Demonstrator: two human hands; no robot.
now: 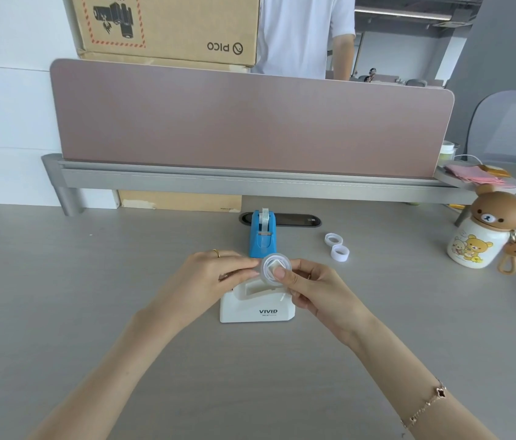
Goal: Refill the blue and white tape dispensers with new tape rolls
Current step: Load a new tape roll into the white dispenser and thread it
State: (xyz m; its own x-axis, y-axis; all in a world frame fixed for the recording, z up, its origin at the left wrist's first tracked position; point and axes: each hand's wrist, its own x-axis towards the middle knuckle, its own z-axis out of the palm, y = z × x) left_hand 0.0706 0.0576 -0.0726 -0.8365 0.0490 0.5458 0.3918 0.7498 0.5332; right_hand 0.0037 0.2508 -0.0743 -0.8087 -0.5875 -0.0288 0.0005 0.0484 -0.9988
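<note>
Head view: a clear tape roll (276, 266) is being held just above the open well of the white tape dispenser (257, 308), pinched at its left edge by the fingertips of the left hand (215, 274) and gripped on its right side by the curled thumb and fingers of the right hand (313, 289). The blue tape dispenser (262, 235) is being left standing on the grey desk (91, 296) just behind the hands, tape already threaded over its top, while two empty white cores (336, 246) are lying touching each other to its right, and a bear-lidded bottle (480, 235) is being kept near the desk's right edge.
</note>
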